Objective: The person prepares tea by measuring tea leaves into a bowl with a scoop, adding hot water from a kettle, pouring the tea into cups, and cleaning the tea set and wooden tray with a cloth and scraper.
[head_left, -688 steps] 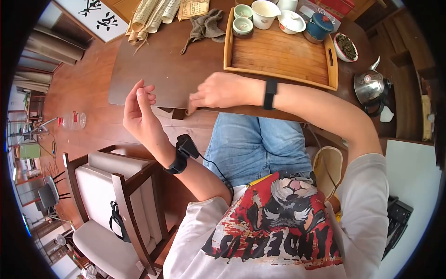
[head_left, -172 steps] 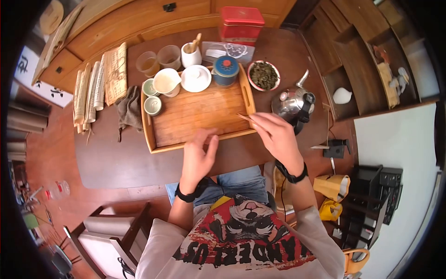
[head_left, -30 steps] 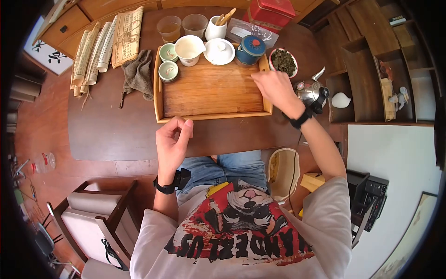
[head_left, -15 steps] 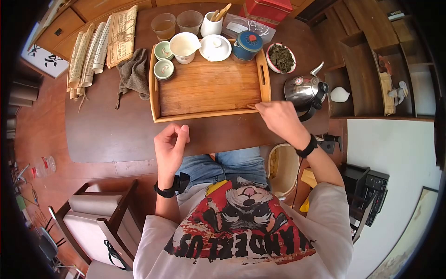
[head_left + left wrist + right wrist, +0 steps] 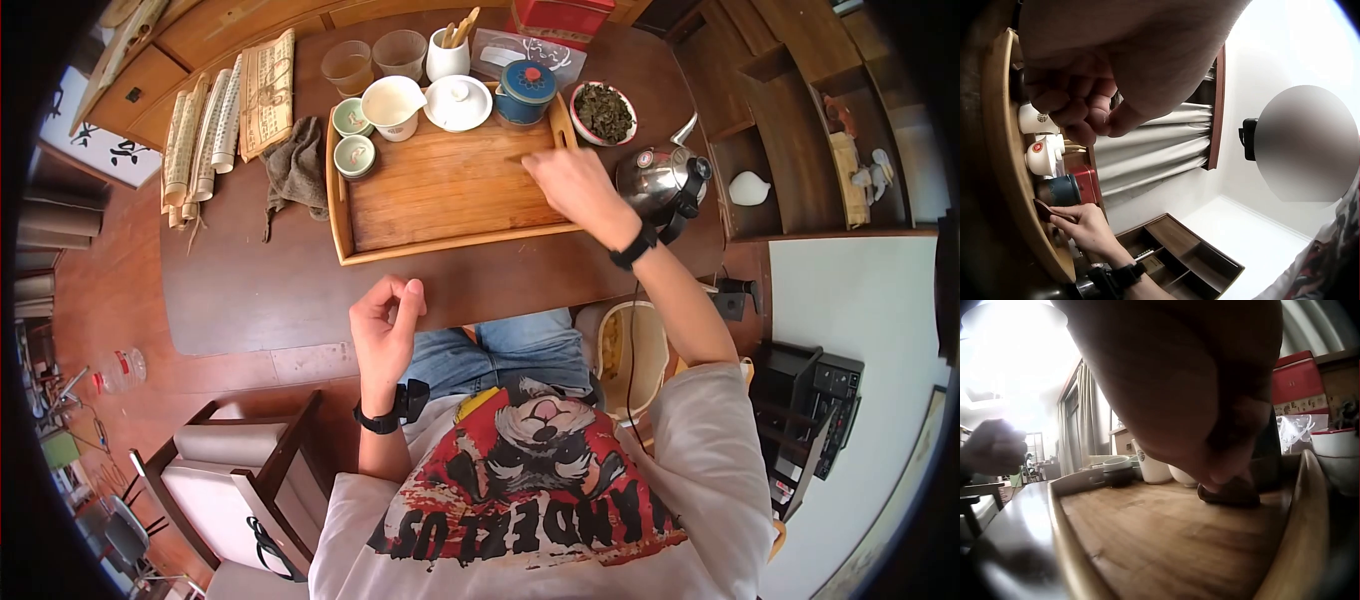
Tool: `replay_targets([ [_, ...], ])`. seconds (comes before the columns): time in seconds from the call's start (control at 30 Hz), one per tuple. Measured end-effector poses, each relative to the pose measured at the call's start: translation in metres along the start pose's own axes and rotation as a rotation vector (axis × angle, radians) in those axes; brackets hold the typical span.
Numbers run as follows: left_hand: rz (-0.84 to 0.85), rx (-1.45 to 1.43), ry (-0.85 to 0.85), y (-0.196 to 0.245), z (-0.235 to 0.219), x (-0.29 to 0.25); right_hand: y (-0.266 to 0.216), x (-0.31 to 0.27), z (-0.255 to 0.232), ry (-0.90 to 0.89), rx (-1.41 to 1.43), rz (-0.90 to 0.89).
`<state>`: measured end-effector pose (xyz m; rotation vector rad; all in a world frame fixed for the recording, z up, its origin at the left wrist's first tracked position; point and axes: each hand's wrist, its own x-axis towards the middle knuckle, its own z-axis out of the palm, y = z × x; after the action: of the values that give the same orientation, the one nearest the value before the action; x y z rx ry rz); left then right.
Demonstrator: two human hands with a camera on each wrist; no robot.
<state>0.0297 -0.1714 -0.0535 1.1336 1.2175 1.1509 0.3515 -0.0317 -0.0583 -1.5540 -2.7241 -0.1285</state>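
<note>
My right hand pinches a small brown wooden tea scoop low over the right part of a wooden tray. In the right wrist view the scoop's broad end is close over the tray floor, while the hand hides the handle. My left hand hovers in front of the tray, fingers loosely curled, thumb up, holding nothing. Along the tray's back stand a white pitcher, a lidded white bowl and a blue lidded pot. Pale green cups sit at its left side.
Right of the tray are a bowl of tea leaves and a steel kettle. Behind it stand clear cups, a white holder with wooden tools and a red box. A grey cloth and paper scrolls lie left.
My right hand went from the tray's back right down to its front right edge, and is now farther back over the tray with the scoop. My left hand has barely moved.
</note>
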Motion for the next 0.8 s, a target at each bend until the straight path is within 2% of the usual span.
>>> replay_targets([
  [0.07,-0.022,-0.005,0.003,-0.005,0.001,-0.001,-0.021,-0.031,-0.013,0.096,0.08,-0.033],
  [0.17,-0.065,-0.021,-0.036,-0.011,0.005,0.002,-0.036,-0.069,-0.015,0.059,0.097,-0.03],
  [0.2,-0.068,0.022,-0.077,-0.012,0.008,0.005,-0.033,-0.069,-0.02,0.059,0.096,-0.029],
  [0.27,-0.066,0.07,-0.12,-0.011,0.016,0.009,-0.027,-0.067,-0.032,0.126,0.29,0.063],
  [0.33,0.017,0.113,-0.195,-0.006,0.03,0.014,-0.031,-0.059,-0.045,0.119,0.322,0.123],
  [0.4,0.062,0.107,-0.272,-0.011,0.041,0.02,-0.049,-0.052,-0.048,0.361,0.719,0.378],
  [0.43,0.064,0.113,-0.303,-0.006,0.047,0.023,-0.056,-0.052,-0.042,0.288,0.887,0.51],
  [0.47,0.066,0.12,-0.331,0.0,0.054,0.025,-0.063,-0.05,-0.034,0.285,0.895,0.488],
  [0.53,0.051,0.013,-0.279,-0.006,0.073,0.027,-0.08,-0.039,-0.022,0.389,1.37,0.604],
  [0.57,0.072,-0.016,-0.27,-0.011,0.08,0.03,-0.086,-0.037,-0.023,0.366,1.501,0.626],
  [0.6,0.076,-0.01,-0.249,-0.013,0.088,0.032,-0.092,-0.033,-0.021,0.355,1.51,0.605],
  [0.67,-0.013,-0.3,-0.162,-0.014,0.101,0.035,-0.106,-0.025,-0.012,0.552,1.586,0.529],
  [0.73,-0.076,-0.342,-0.104,-0.01,0.103,0.038,-0.111,-0.025,-0.009,0.518,1.542,0.468],
  [0.8,-0.189,-0.521,-0.042,-0.009,0.101,0.043,-0.115,-0.025,-0.009,0.535,1.405,0.383],
])
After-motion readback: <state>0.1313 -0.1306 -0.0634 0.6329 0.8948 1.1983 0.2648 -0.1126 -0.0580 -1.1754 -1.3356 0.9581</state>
